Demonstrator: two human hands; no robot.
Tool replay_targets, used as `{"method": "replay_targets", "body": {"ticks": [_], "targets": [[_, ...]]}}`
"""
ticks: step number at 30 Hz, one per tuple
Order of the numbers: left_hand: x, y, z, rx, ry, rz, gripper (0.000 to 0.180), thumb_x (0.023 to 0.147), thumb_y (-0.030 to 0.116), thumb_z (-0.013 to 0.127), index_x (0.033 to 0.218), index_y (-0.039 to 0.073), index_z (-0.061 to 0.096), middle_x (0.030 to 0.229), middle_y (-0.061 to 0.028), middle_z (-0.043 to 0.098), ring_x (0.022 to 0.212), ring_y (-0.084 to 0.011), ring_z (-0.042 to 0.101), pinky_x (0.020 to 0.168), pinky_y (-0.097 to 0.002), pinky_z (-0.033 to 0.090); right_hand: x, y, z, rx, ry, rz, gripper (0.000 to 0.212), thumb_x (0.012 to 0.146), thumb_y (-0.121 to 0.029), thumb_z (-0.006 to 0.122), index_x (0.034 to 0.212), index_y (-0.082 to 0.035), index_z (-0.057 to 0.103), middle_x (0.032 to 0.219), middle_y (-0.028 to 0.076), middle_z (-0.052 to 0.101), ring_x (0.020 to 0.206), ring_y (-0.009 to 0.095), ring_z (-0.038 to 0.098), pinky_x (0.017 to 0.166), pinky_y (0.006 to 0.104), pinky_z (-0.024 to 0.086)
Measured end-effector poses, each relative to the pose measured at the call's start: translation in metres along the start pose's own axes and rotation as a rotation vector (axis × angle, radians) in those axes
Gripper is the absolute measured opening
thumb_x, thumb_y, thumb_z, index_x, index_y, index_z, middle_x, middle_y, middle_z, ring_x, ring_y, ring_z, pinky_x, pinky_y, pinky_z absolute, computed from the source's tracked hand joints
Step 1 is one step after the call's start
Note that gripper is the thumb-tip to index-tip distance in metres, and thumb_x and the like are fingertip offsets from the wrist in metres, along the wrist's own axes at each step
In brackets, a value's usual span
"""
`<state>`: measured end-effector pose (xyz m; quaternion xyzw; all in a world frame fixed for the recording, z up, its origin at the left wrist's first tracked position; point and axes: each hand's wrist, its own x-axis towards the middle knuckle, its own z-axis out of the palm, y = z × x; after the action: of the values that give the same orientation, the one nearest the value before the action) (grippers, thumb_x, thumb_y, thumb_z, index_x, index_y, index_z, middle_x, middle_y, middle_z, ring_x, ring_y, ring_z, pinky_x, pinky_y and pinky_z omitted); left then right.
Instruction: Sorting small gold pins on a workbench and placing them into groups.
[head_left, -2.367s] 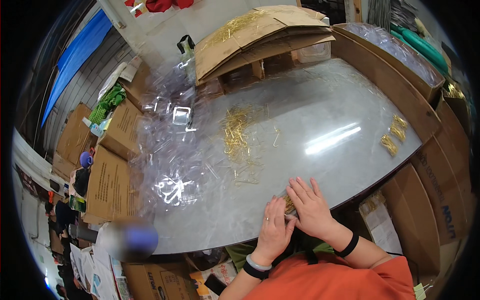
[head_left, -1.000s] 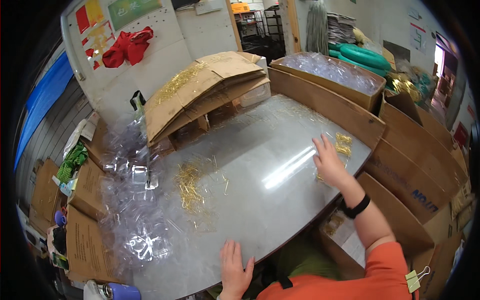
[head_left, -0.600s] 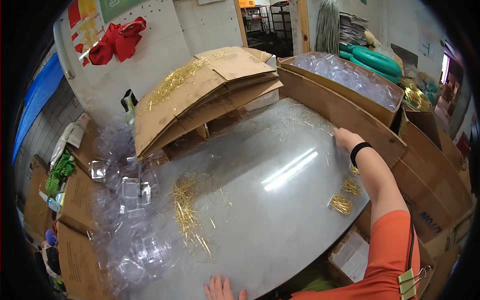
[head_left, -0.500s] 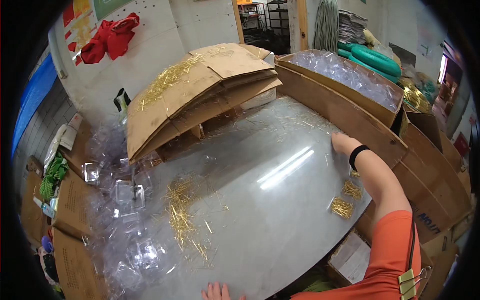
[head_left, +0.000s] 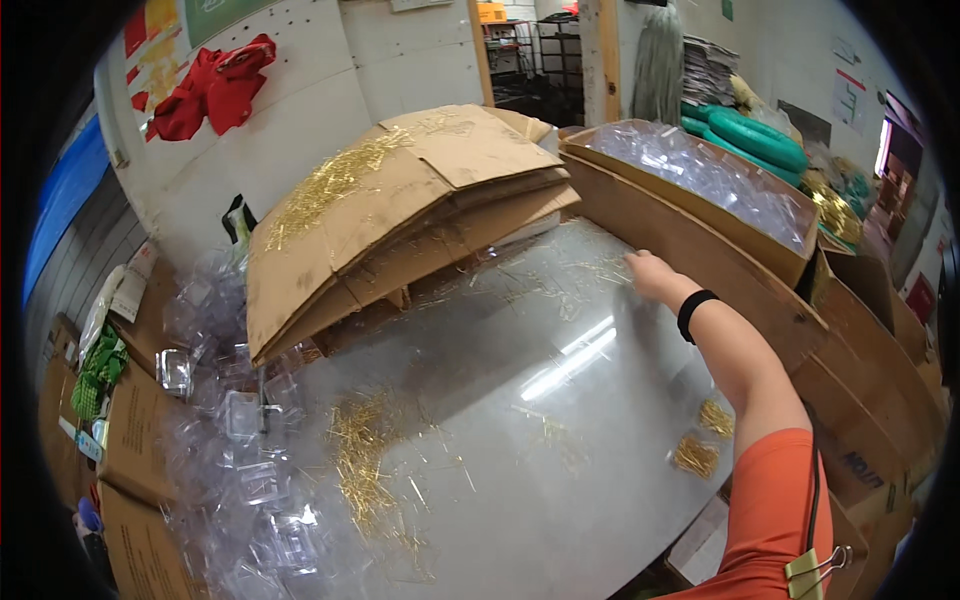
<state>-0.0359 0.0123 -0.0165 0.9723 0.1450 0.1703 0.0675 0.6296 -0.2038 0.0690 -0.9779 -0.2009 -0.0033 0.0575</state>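
My right hand [head_left: 652,277] reaches far across the grey table [head_left: 480,460], its fingers curled together low over the surface. Whether anything is between them cannot be made out. Beside it lie thin, silvery pin-like pieces [head_left: 560,285], strewn over the far part of the table. A loose heap of gold pin-like pieces [head_left: 362,465] lies left of the middle, and a faint, thin scatter of them shows nearer the centre. By the right edge, under my forearm, sit two small clear boxes filled with gold pieces [head_left: 696,456]. My left hand is out of view.
Clear plastic boxes [head_left: 265,480] pile up along the left side. Flattened cardboard [head_left: 400,190] with gold pieces on top overhangs the far left. A long cardboard wall [head_left: 700,250] borders the right, with a carton of clear plastic pieces [head_left: 700,165] behind it.
My right hand has drawn slightly left, away from the cardboard wall. My left hand has left the lower edge of the view. A faint scatter of gold pieces now shows mid-table.
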Motion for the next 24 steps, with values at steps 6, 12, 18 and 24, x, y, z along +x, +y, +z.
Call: {"method": "replay_targets", "body": {"ticks": [6, 12, 18, 24], "targets": [[-0.011, -0.001, 0.003, -0.015, 0.026, -0.036, 0.077, 0.073, 0.031, 0.077, 0.140, 0.002, 0.055, 0.148, -0.0194, 0.052, 0.140, -0.0413, 0.045, 0.116, -0.0628, 0.032, 0.036, -0.020, 0.016, 0.014, -0.032, 0.129, 0.062, 0.092, 0.005, 0.047, 0.151, -0.016, 0.044, 0.154, 0.019, 0.043, 0.136, 0.041, 0.049, 0.113, 0.0483, 0.044], [-0.003, 0.005, -0.008, -0.056, 0.001, -0.032, 0.076, 0.073, 0.031, 0.077, 0.139, 0.000, 0.054, 0.146, -0.0221, 0.052, 0.140, -0.0419, 0.045, 0.116, -0.0642, 0.031, 0.068, -0.042, 0.041, 0.018, -0.184, 0.298, 0.057, 0.097, -0.005, 0.045, 0.152, -0.019, 0.041, 0.162, 0.020, 0.033, 0.147, 0.047, 0.033, 0.117, 0.0602, 0.036], [0.000, 0.005, -0.009, -0.063, -0.010, -0.011, 0.073, 0.075, 0.030, 0.076, 0.138, -0.001, 0.055, 0.146, -0.0236, 0.051, 0.139, -0.0429, 0.045, 0.116, -0.0645, 0.031, 0.003, -0.148, 0.054, -0.123, -0.191, -0.114, 0.064, 0.086, -0.006, 0.061, 0.147, -0.007, 0.042, 0.153, 0.025, 0.039, 0.139, 0.046, 0.041, 0.116, 0.0493, 0.038], [-0.009, 0.001, -0.002, -0.027, 0.017, -0.033, 0.071, 0.077, 0.033, 0.074, 0.138, 0.000, 0.056, 0.147, -0.0232, 0.051, 0.140, -0.0417, 0.044, 0.115, -0.0639, 0.033, -0.109, -0.227, -0.021, -0.009, -0.522, -0.502, 0.047, 0.088, -0.010, 0.055, 0.135, -0.009, 0.062, 0.130, 0.024, 0.061, 0.116, 0.042, 0.063, 0.097, 0.0480, 0.054]]}}
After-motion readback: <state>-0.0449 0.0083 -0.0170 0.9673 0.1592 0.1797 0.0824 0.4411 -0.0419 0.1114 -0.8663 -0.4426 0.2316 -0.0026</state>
